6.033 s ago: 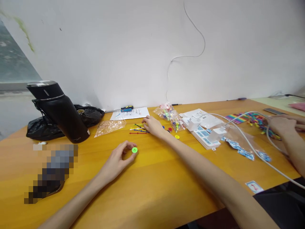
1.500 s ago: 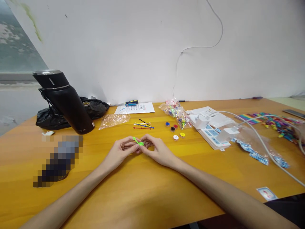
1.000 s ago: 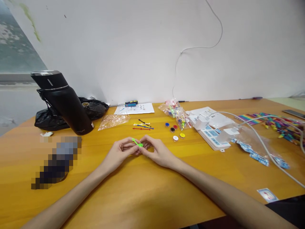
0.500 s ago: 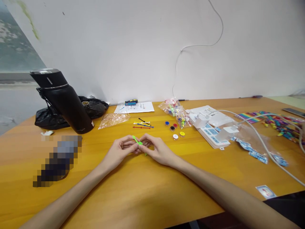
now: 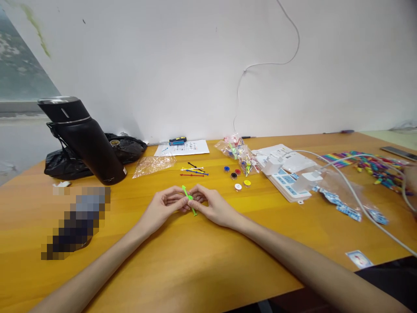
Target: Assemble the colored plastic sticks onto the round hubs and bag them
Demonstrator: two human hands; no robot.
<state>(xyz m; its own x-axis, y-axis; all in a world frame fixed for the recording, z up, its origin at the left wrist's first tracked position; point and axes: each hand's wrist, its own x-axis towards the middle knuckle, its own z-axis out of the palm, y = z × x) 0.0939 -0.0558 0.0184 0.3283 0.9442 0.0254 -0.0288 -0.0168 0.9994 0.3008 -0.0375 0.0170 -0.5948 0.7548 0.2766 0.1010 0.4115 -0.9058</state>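
Between the fingertips of both hands is a green plastic arrow (image 5: pixel 190 198), its tip pointing up and away from me. My left hand (image 5: pixel 167 205) pinches it from the left. From the right, my right hand (image 5: pixel 213 204) grips it near the middle, thumbs close together. Whatever lies behind the arrow's centre is hidden by the fingers. Beyond the hands, several coloured arrows lie in a loose pile, among them a red arrow (image 5: pixel 192 175) and a black arrow (image 5: pixel 195 167). Small round pieces sit to the right, including a white disc (image 5: pixel 238 187) and a yellow disc (image 5: pixel 247 183).
A black bottle (image 5: pixel 94 148) stands at the left before a black plastic bag (image 5: pixel 61 164). A blurred object (image 5: pixel 78 221) lies nearer. At the right are a power strip (image 5: pixel 288 184), white cables, colourful pieces (image 5: pixel 379 171) and a card (image 5: pixel 359 259). A screwdriver (image 5: pixel 177 140) rests on paper.
The green arrow has turned slightly between my fingers, so more of its lower end shows. Both hands stay nearly in place; the whole view has shifted a little.
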